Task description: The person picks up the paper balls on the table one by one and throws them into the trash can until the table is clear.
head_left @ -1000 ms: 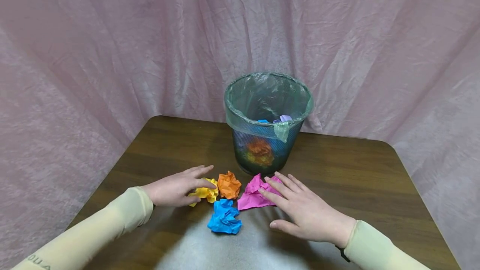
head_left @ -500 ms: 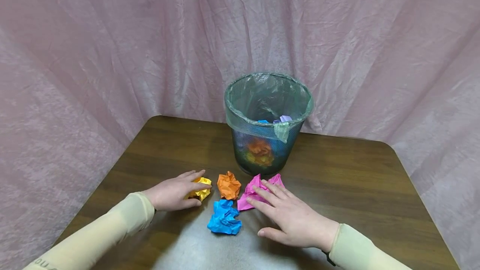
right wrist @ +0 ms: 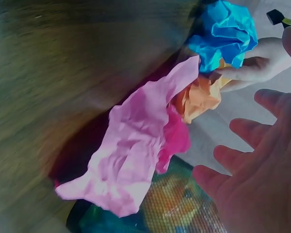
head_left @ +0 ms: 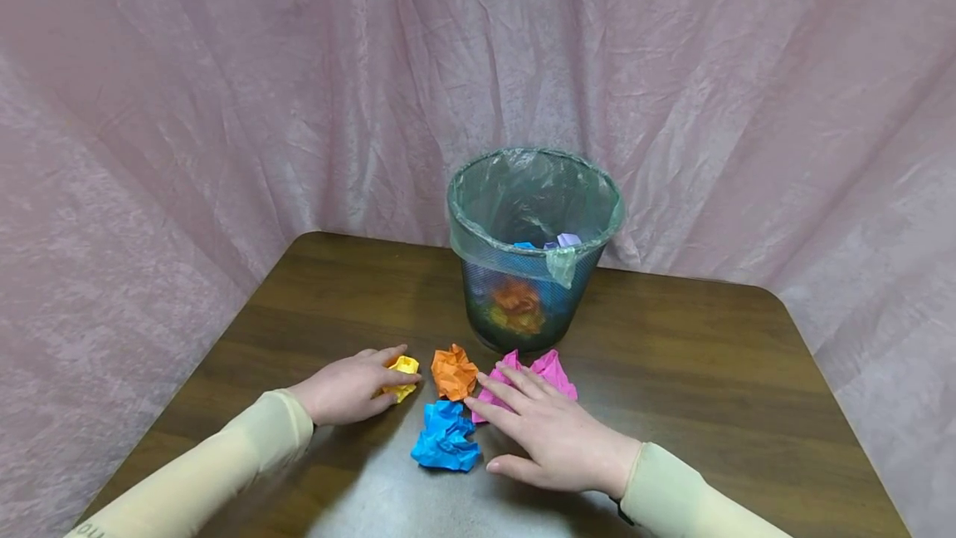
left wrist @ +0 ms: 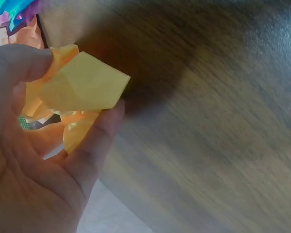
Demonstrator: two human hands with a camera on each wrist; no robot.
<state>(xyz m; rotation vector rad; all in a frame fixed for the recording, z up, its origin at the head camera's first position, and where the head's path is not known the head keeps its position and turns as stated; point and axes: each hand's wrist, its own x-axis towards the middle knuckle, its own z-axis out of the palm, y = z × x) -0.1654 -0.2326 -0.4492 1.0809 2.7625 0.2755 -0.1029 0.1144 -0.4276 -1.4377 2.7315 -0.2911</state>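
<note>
In the left wrist view, thumb and fingers of my left hand (head_left: pixel 348 388) are curled round a crumpled sheet of yellow paper (left wrist: pixel 87 82). Beside it on the table lies a ball of crumpled orange paper (head_left: pixel 452 372), with a crumpled blue paper (head_left: pixel 444 438) just in front. My right hand (head_left: pixel 553 438) is spread, fingers straight, over a crumpled pink paper (head_left: pixel 555 374) and partly hides it in the head view. The right wrist view shows a gap between those fingers and the pink paper (right wrist: pixel 131 141). Its fingertips point toward the orange paper.
Behind the papers stands a mesh wastebasket (head_left: pixel 478 272) with a green plastic liner, holding several crumpled papers. The brown wooden table (head_left: pixel 695 355) ends at a pink curtain (head_left: pixel 373 90) at the back.
My left hand has closed round the yellow paper and drawn it left, away from the orange one. My right hand has shifted left and nearer me across the pink paper.
</note>
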